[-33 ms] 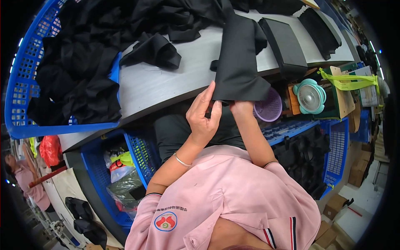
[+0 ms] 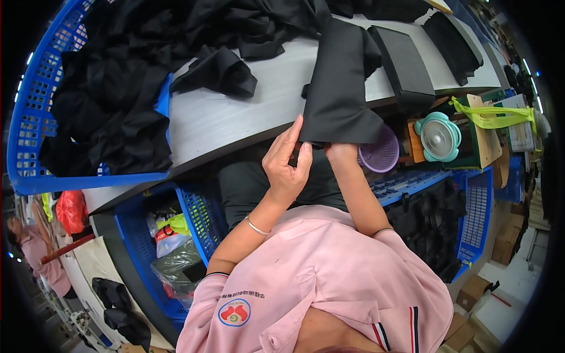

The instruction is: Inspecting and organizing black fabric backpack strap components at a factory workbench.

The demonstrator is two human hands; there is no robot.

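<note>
A length of black fabric point(image 2: 341, 88) hangs over the front edge of the grey worktable, its lower end reaching my hands. Beside its lower left corner is my left hand point(image 2: 286, 162), fingers stretched out and thumb apart, the tips at the fabric's edge. My right hand point(image 2: 341, 153) goes up beneath the lower end, where the cloth covers its fingers, so its grip is hidden. To the left a loose black piece point(image 2: 219, 73) lies crumpled on the table.
Black cloth fills a blue basket point(image 2: 88, 183) at the left. Stacked black pieces point(image 2: 405, 67) lie right. A purple basket point(image 2: 379, 154) and a teal fan point(image 2: 438, 136) stand right of my hands. Blue crates point(image 2: 132, 235) flank my lap. Another person point(image 2: 56, 253) is far left.
</note>
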